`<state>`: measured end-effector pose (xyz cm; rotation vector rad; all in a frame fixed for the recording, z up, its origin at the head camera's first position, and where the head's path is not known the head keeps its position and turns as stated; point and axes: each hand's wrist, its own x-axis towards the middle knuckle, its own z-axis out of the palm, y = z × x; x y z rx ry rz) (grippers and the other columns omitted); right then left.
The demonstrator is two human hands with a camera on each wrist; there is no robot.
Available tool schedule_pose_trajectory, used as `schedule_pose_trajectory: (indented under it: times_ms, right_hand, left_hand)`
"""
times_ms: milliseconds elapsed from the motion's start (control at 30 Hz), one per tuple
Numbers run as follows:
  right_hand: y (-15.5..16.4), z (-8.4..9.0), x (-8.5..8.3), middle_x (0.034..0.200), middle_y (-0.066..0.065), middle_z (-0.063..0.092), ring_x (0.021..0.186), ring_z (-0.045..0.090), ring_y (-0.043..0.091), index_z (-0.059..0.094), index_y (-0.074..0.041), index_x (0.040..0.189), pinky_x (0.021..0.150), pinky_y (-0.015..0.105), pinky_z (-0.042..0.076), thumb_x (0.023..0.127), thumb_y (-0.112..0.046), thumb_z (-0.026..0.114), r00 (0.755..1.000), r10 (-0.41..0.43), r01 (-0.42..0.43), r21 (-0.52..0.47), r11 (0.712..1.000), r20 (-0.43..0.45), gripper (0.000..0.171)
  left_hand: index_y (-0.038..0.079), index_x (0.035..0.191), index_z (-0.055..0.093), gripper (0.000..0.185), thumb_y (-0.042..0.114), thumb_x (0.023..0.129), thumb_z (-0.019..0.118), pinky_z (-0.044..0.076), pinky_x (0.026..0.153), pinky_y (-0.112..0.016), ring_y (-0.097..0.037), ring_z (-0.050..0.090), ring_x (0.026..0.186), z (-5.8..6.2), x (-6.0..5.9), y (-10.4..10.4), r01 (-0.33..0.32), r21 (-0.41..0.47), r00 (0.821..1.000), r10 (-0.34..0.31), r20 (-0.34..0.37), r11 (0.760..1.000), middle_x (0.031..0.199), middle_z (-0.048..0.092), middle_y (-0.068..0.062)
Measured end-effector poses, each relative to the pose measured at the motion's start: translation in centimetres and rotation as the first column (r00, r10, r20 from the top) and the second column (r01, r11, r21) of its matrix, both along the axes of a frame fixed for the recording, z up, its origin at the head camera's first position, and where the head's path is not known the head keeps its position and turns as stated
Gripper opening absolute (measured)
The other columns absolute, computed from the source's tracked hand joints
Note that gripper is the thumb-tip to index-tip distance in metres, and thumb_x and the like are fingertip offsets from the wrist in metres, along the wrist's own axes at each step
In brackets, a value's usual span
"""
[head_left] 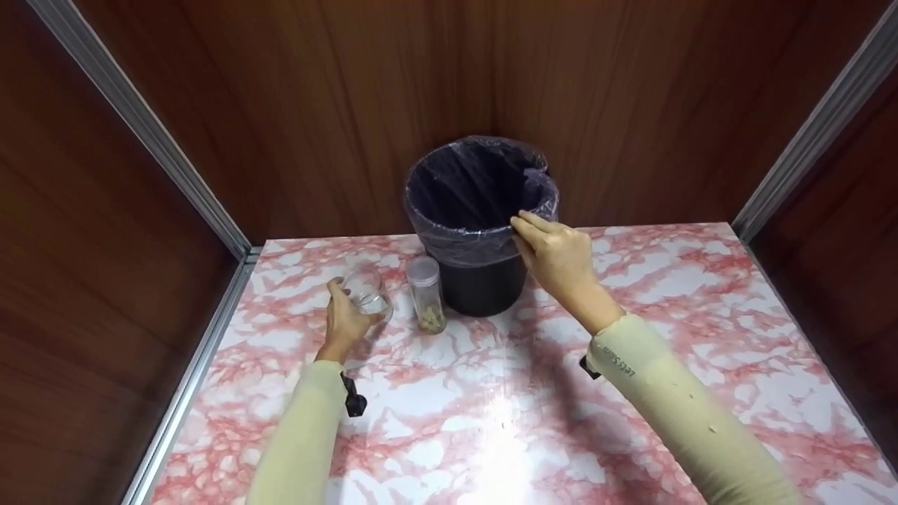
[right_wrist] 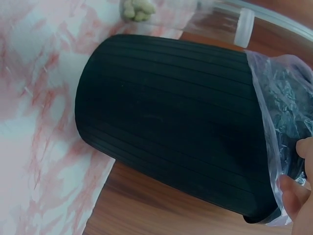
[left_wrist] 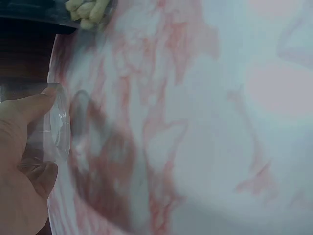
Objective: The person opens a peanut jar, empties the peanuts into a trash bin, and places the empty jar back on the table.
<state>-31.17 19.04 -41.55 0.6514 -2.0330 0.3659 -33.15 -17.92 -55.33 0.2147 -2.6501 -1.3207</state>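
My left hand [head_left: 344, 322] grips a clear, see-through cup [head_left: 366, 291], thumb on one side and fingers on the other. The left wrist view shows the cup [left_wrist: 57, 122] close over the table, its shadow beside it. A black trash bin [head_left: 483, 287] stands at the back, lined with a thin translucent purple bag [head_left: 456, 245] folded over its rim. At the bin's right front, my right hand [head_left: 558, 256] pinches the bag at the rim, fingertips over the edge. Between cup and bin stands a clear lidded jar [head_left: 425, 298] with several pale, peanut-like pieces [right_wrist: 137, 10] at its bottom.
The table [head_left: 449, 421] has a pink-and-white marbled top. Dark wooden panels [head_left: 316, 119] rise behind it and at both sides, with metal frame strips [head_left: 168, 147] at the corners. The bin stands close to the back panel.
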Motion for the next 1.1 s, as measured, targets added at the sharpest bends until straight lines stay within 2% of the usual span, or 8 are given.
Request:
schedule_pose_trajectory:
  times_ms: [300,467,633,733,867,967,1033,1100]
  right_hand:
    - [-0.1,0.5,-0.5,0.11,0.006,0.071,0.08,0.07,0.03,0.075,-0.008,0.109,0.053,0.047,0.054,0.087,-0.013,0.072,1.0,-0.001,0.001,-0.002,1.0,0.01,0.022]
    - [-0.1,0.5,-0.5,0.11,0.006,0.071,0.082,0.07,0.03,0.075,-0.009,0.109,0.053,0.048,0.054,0.087,-0.012,0.071,1.0,-0.006,0.006,-0.018,1.0,0.018,0.022]
    - [-0.1,0.3,-0.3,0.111,0.006,0.07,0.082,0.07,0.031,0.075,-0.009,0.109,0.053,0.048,0.054,0.088,-0.013,0.07,1.0,-0.012,0.013,-0.019,1.0,0.015,0.022]
    - [-0.1,0.0,-0.3,0.111,0.007,0.07,0.081,0.07,0.03,0.075,-0.009,0.109,0.051,0.048,0.053,0.088,-0.013,0.071,1.0,-0.013,0.013,-0.018,1.0,0.009,0.022]
    - [0.1,-0.3,-0.6,0.114,0.006,0.069,0.075,0.07,0.031,0.072,-0.011,0.115,0.048,0.047,0.051,0.085,-0.012,0.073,1.0,-0.005,0.006,-0.029,1.0,0.012,0.03]
    - [0.4,-0.5,-0.7,0.119,0.004,0.067,0.06,0.064,0.03,0.069,-0.015,0.122,0.043,0.044,0.046,0.081,-0.009,0.076,1.0,0.001,-0.002,-0.064,0.998,-0.007,0.042]
    - [0.5,-0.7,-0.4,0.122,0.003,0.066,0.054,0.06,0.03,0.068,-0.016,0.124,0.042,0.042,0.044,0.078,-0.008,0.077,0.999,0.007,-0.012,-0.105,0.994,-0.046,0.047]
    - [0.7,-0.9,0.2,0.125,0.002,0.065,0.055,0.059,0.029,0.069,-0.016,0.122,0.043,0.042,0.044,0.08,-0.008,0.076,0.995,0.009,-0.023,-0.144,0.989,-0.1,0.044]
  left_hand:
    - [0.008,0.142,0.022,0.104,0.009,0.064,0.091,0.042,0.099,-0.049,-0.041,0.048,0.119,-0.5,-0.2,0.1,-0.011,-0.006,1.0,0.011,-0.003,1.0,0.133,0.047,-0.026]
    - [0.007,0.142,0.022,0.105,0.007,0.063,0.091,0.039,0.103,-0.046,-0.04,0.045,0.123,-0.9,0.1,0.1,0.007,-0.003,1.0,-0.007,-0.031,1.0,0.135,0.046,-0.027]
    - [0.0,0.145,0.017,0.112,0.006,0.062,0.091,0.036,0.106,-0.047,-0.041,0.043,0.126,-1.8,0.6,0.0,0.039,-0.012,0.998,-0.039,-0.041,0.999,0.138,0.041,-0.031]
    - [-0.004,0.145,0.017,0.111,0.005,0.062,0.091,0.036,0.105,-0.048,-0.042,0.042,0.126,-2.4,1.3,-0.1,0.043,-0.013,0.999,-0.043,-0.015,0.999,0.137,0.04,-0.032]
    - [-0.007,0.14,0.028,0.1,0.008,0.063,0.09,0.039,0.102,-0.048,-0.042,0.046,0.121,-2.4,2.4,0.0,-0.007,-0.039,0.999,0.009,0.034,0.999,0.132,0.047,-0.03]
    - [-0.008,0.134,0.041,0.085,0.015,0.067,0.088,0.041,0.1,-0.049,-0.043,0.049,0.117,-2.2,3.8,0.5,-0.037,-0.132,0.995,0.049,0.087,0.991,0.125,0.052,-0.028]
    - [-0.01,0.131,0.047,0.078,0.021,0.07,0.085,0.04,0.1,-0.052,-0.044,0.047,0.118,-2.1,5.2,1.1,-0.028,-0.223,0.989,0.059,0.136,0.974,0.126,0.05,-0.029]
    - [-0.011,0.129,0.05,0.074,0.027,0.074,0.083,0.038,0.101,-0.055,-0.046,0.044,0.12,-2.1,7.1,2.0,-0.004,-0.297,0.982,0.059,0.179,0.955,0.128,0.048,-0.03]
